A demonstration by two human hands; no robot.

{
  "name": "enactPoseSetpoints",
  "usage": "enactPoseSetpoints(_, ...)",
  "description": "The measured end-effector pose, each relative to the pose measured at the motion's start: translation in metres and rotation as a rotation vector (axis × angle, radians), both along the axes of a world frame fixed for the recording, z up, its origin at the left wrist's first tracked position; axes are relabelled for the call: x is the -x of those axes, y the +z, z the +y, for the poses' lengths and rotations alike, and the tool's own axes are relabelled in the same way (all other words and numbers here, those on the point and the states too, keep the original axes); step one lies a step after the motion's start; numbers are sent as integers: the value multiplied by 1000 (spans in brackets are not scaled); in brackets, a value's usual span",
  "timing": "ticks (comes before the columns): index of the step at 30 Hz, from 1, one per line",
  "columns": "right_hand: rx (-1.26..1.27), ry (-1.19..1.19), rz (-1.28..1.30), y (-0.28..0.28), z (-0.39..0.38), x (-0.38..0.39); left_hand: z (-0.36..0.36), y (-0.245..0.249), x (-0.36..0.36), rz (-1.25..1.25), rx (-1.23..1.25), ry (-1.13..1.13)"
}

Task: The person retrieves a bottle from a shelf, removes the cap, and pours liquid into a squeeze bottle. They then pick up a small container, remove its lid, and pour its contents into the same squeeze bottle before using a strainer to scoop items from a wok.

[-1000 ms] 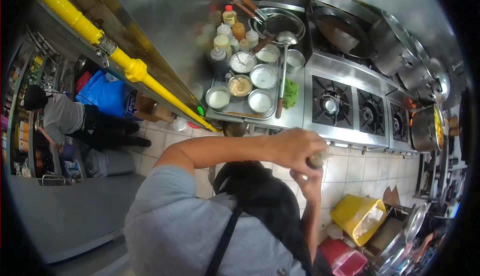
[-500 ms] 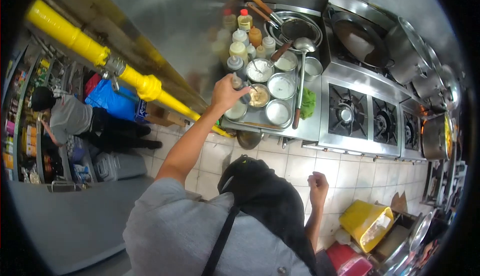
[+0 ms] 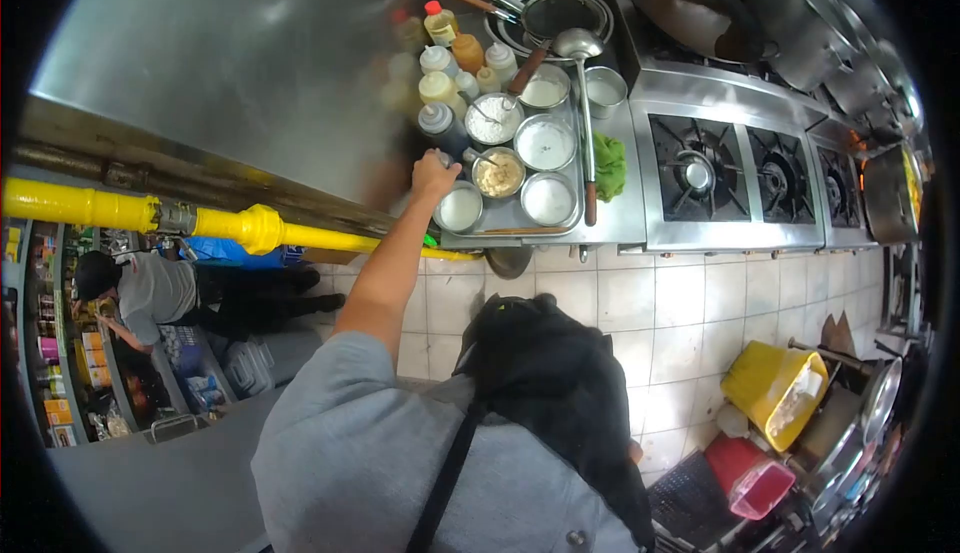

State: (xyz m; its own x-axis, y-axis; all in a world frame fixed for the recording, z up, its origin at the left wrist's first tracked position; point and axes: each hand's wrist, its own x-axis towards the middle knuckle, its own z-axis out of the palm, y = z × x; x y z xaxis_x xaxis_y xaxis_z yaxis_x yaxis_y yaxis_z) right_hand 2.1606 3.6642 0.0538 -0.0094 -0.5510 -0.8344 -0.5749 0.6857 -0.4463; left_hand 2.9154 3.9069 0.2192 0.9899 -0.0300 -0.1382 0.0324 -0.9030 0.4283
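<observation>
My left hand [image 3: 434, 175] is closed at the left edge of the metal tray [image 3: 520, 229], its fingers around what looks like a small bottle [image 3: 443, 159], mostly hidden. Just behind it stands a dark squeeze bottle [image 3: 438, 125]. Beside the hand are a bowl of pale tan crumbly seasoning [image 3: 498, 174] with a spoon in it and a bowl of white powder [image 3: 460, 209]. More white-filled bowls [image 3: 546, 143] share the tray. Only a sliver of my right hand [image 3: 635, 451] shows beside the dark clothing; its fingers are hidden.
A ladle [image 3: 587, 123] lies along the tray's right side, near a green cloth [image 3: 608, 166]. Gas burners [image 3: 695, 168] are to the right. Yellow pipe [image 3: 200, 221] crosses at left; another person [image 3: 150, 293] is by the shelves. Bins [image 3: 775, 393] stand at lower right.
My left hand has moved left and down from over the tan seasoning bowl to the tray's edge. My right hand has dropped almost out of sight. The view has turned.
</observation>
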Motion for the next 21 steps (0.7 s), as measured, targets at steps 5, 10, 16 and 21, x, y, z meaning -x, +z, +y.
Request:
enactPoseSetpoints(5,267,430,-81,-15,-13,19,12,-16,3,-86,118,-15)
enactPoseSetpoints(10,208,64,-244,20,-70,-36,9,-20,22,-84,57,205)
enactPoseSetpoints(16,94,-137,-224,21,-176,-10,-49,-21,106,-368,180,365)
enactPoseSetpoints(21,52,-265,-274,-26,-240,70,-110,-115,168,-743,-625,-283)
